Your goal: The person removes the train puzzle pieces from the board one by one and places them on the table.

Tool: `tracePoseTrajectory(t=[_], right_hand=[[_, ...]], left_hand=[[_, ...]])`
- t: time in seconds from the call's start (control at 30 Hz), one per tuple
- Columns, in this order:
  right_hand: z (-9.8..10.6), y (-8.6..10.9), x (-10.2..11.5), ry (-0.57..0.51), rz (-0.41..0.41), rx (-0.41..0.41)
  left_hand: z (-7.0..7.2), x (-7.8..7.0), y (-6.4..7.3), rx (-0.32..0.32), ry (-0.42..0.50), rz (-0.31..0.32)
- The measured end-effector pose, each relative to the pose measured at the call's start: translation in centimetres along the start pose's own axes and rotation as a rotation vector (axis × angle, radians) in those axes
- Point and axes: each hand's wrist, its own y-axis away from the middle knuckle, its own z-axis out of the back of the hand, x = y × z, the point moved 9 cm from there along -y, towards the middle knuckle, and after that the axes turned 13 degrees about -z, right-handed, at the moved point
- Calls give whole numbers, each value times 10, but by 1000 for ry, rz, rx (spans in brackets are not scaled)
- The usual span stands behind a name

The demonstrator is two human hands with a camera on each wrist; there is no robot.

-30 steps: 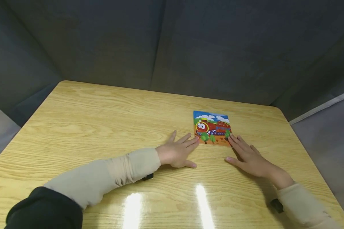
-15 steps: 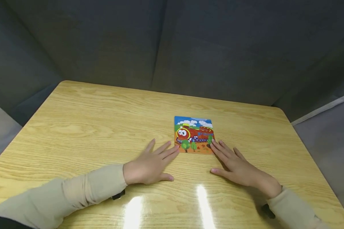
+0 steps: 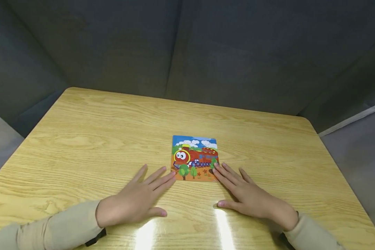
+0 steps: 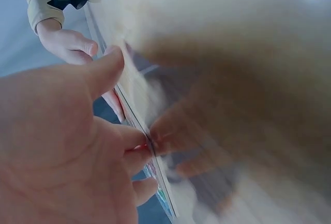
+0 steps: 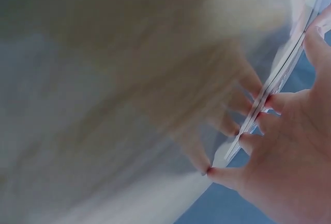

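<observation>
A flat square picture board (image 3: 195, 158) with a cartoon red train lies on the table near its middle in the head view. My left hand (image 3: 132, 201) lies palm down, fingers spread, its fingertips touching the board's lower left corner. At the lower right corner, my right hand (image 3: 251, 196) rests with fairly straight fingers, index and middle fingertips on the board's edge. Neither hand curls round it. The left wrist view shows the left palm (image 4: 62, 146) low over the shiny surface, with the board edge-on beyond the fingers. In the right wrist view, the right fingertips (image 5: 266, 100) touch down.
The wood-grain table (image 3: 112, 132) has rounded far corners. Dark grey curtains (image 3: 237, 52) hang behind it and at the sides. Two bright light reflections (image 3: 224, 229) show on the near part of the tabletop.
The picture board has slid left and towards the person, from right of centre to the middle. Both hands have moved along with it, fingers still at its lower corners.
</observation>
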Motion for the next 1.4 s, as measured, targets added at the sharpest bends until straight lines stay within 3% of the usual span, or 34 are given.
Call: tracePoseTrajectory(t=[0.27, 0.57, 0.77, 0.9, 1.07, 1.23, 1.4], right_hand=[[-8, 10, 18, 24, 48, 6], [-11, 27, 32, 59, 100, -43], [-11, 31, 34, 63, 103, -65], [-6, 30, 32, 18, 94, -59], [22, 13, 26, -72, 67, -187], [52, -24, 11, -248, -11, -354], [54, -60, -7, -392, -170, -321]], left_hand=[[-3, -9, 22, -1, -73, -17], [-4, -18, 33, 23, -139, -35], [-3, -19, 34, 18, -124, -43], [1, -17, 32, 10, -40, -40], [13, -8, 13, -61, 76, -61], [17, 3, -30, -85, 45, -117], [9, 10, -67, -16, 24, -128]])
